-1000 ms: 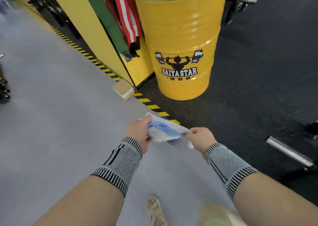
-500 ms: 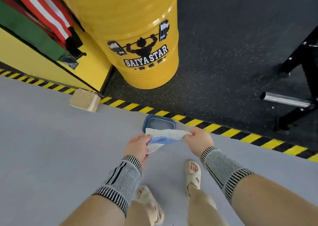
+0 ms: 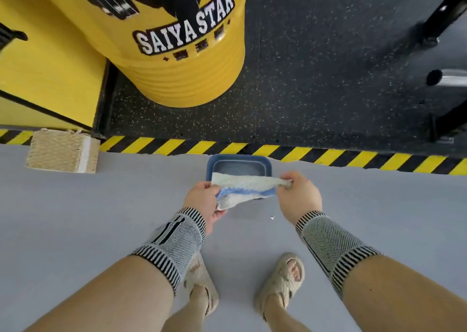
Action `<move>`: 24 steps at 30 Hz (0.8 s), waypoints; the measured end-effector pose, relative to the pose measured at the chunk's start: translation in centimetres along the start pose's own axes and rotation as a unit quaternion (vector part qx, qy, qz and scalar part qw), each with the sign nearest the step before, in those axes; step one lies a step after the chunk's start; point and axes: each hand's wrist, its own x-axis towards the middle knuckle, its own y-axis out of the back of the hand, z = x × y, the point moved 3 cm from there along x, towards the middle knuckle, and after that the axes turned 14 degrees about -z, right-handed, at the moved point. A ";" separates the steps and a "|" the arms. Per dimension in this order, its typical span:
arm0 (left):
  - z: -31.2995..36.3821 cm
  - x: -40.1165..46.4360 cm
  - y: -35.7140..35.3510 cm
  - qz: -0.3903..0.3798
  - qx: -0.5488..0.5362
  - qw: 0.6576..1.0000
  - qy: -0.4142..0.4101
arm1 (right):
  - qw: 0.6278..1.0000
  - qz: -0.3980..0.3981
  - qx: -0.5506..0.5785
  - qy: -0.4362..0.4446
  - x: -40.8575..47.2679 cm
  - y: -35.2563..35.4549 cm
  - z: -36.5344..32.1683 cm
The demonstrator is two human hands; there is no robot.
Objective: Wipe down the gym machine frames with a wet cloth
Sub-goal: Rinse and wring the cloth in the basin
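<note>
A white cloth with a blue stripe (image 3: 246, 187) is stretched between my two hands above the grey floor. My left hand (image 3: 204, 200) grips its left end and my right hand (image 3: 299, 195) pinches its right end. Directly beyond the cloth a blue rectangular basin (image 3: 238, 166) sits on the floor, its near rim hidden by the cloth. At the right edge stands a black gym machine frame (image 3: 447, 6) with a chrome bar (image 3: 452, 78).
A yellow drum marked SAIYA STAR (image 3: 177, 54) stands on the black speckled mat. A yellow panel (image 3: 48, 79) is at the left. A straw-coloured block (image 3: 63, 152) lies on the yellow-black hazard stripe (image 3: 328, 155). My sandalled feet (image 3: 280, 281) are on the grey floor.
The view has tilted down and come closer to the basin and the drum. My hands have kept hold of the cloth and now hold it just over the basin's near edge.
</note>
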 end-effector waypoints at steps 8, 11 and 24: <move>-4.5 21.1 0.6 0.022 0.353 0.933 -0.066 | 0.973 -0.005 -0.214 0.086 18.1 -10.8 6.3; -5.4 26.2 0.5 -0.025 0.479 0.872 -0.100 | 0.946 -0.032 -0.310 0.093 23.8 -14.7 8.1; -7.5 35.0 -1.1 -0.127 0.174 0.976 0.029 | 0.935 -0.101 -0.322 0.113 32.1 -18.9 6.5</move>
